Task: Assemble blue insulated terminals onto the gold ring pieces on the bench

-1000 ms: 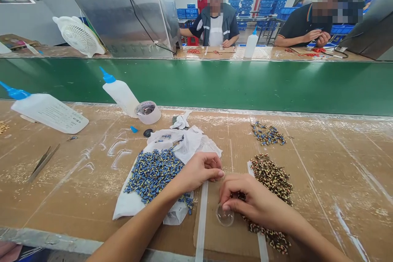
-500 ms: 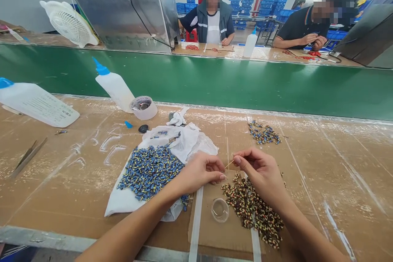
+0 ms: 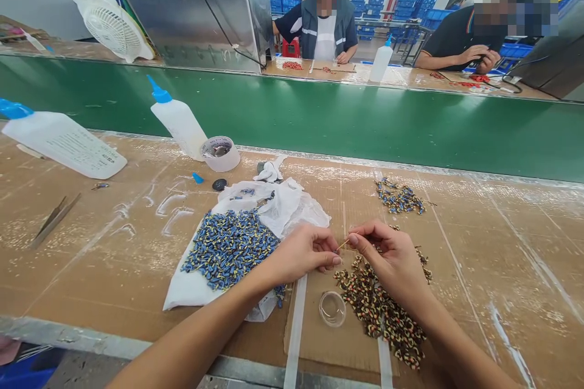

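My right hand [image 3: 387,258] pinches a thin pale stick [image 3: 344,244], like a toothpick, between thumb and fingertips. The stick's other end reaches the closed fingertips of my left hand [image 3: 314,250]; whatever they grip is too small to make out. Under my right hand spreads a pile of small brown, cream and red pieces [image 3: 381,310]. Just below the fingertips stands a small clear round cup [image 3: 333,309] on a cardboard sheet [image 3: 335,349]. Left of my left hand, a heap of small blue and yellow pieces [image 3: 235,246] lies on a white cloth or bag [image 3: 182,292].
Blue and yellow pieces [image 3: 399,196] form a smaller group behind my right hand. Farther left are two blue-capped bottles [image 3: 177,124], a tape roll [image 3: 221,155] and tweezers [image 3: 55,222]. Beyond a green strip [image 3: 319,115], two people work opposite beside a metal box [image 3: 191,12].
The camera view has shifted a little, so the scene sits slightly farther right. Both hands keep nearly the same pose, with the stick still between them.
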`<state>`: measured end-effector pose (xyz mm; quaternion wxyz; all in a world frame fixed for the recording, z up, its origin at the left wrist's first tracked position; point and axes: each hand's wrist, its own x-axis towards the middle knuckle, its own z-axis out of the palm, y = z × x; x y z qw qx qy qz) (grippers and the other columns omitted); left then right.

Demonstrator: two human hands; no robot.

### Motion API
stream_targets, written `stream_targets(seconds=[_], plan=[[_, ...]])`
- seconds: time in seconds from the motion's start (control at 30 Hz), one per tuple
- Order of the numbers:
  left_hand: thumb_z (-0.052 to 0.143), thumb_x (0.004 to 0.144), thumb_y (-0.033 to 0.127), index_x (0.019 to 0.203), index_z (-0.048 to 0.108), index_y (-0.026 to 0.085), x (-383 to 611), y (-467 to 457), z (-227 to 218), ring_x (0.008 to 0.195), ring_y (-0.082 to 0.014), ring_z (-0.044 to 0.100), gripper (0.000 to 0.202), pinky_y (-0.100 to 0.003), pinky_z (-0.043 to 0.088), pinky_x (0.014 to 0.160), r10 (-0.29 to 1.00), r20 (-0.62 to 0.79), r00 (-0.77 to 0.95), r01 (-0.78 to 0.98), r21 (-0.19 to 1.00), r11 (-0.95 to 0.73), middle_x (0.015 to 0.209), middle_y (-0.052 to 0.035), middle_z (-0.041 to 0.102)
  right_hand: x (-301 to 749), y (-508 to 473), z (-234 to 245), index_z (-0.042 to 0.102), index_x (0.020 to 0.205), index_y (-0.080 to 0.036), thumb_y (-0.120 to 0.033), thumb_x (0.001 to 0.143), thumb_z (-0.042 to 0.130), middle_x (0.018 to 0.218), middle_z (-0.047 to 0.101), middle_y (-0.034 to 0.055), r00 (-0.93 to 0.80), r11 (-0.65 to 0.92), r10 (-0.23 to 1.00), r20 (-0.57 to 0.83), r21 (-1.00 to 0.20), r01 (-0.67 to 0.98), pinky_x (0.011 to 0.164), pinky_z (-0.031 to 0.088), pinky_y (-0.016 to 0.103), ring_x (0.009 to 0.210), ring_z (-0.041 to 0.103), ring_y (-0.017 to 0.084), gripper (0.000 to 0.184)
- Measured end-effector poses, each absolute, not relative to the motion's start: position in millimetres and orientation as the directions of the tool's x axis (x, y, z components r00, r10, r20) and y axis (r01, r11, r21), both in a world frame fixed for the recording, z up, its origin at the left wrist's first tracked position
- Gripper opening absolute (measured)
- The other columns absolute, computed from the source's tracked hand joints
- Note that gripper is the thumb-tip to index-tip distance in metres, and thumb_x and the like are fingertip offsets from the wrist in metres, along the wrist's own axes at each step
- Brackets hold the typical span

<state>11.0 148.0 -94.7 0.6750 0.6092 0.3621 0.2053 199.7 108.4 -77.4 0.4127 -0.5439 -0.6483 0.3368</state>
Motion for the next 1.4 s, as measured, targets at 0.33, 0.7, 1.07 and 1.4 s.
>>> stream_targets(seconds=[0.33, 0.7, 1.07, 1.4], plan=[[0.068, 0.076, 0.023, 0.077, 0.062, 0.015, 10.3, 147.7, -90.3, 0.058, -0.0109, 0.055, 0.010, -0.025, 0.046, 0.058, 0.710, -0.253, 0.657, 0.184, 0.967, 0.174, 0.064, 0.0016, 0.061, 198.4, 107.9, -74.2, 0.066, 0.080, -0.019, -0.031, 0.087, 0.058, 0.071, 0.069, 0.0011, -0.112, 0.193, 0.981, 0.159, -0.874, 0.445, 0.061, 0.045, 0.025, 0.064, 0.060, 0.014, 0.016], [0.067, 0.076, 0.024, 0.077, 0.061, 0.015, 9.6, 147.4, -91.8, 0.058, -0.0105, 0.052, 0.011, -0.023, 0.042, 0.056, 0.706, -0.247, 0.663, 0.208, 0.968, 0.143, 0.063, 0.0031, 0.057, 194.1, 107.1, -77.2, 0.064, 0.078, -0.019, -0.028, 0.088, 0.056, 0.072, 0.069, 0.0012, -0.157, 0.260, 0.965, 0.210, -0.845, 0.467, 0.061, 0.044, 0.025, 0.064, 0.060, 0.015, 0.015], [0.067, 0.076, 0.024, 0.078, 0.062, 0.015, 9.1, 148.1, -91.3, 0.060, -0.0107, 0.051, 0.010, -0.022, 0.041, 0.057, 0.704, -0.238, 0.669, 0.211, 0.969, 0.128, 0.064, 0.0026, 0.056, 195.3, 104.7, -74.5, 0.064, 0.079, -0.019, -0.027, 0.089, 0.055, 0.071, 0.067, 0.0007, -0.188, 0.298, 0.954, 0.235, -0.820, 0.489, 0.061, 0.042, 0.025, 0.063, 0.058, 0.014, 0.015], [0.065, 0.076, 0.021, 0.074, 0.060, 0.016, 9.2, 148.1, -89.3, 0.060, -0.0105, 0.051, 0.007, -0.022, 0.041, 0.058, 0.704, -0.234, 0.671, 0.218, 0.969, 0.114, 0.064, 0.0035, 0.055, 195.4, 104.8, -75.3, 0.063, 0.080, -0.020, -0.027, 0.090, 0.053, 0.074, 0.067, 0.0029, -0.244, 0.339, 0.937, 0.251, -0.823, 0.455, 0.066, 0.046, 0.027, 0.068, 0.061, 0.016, 0.015]])
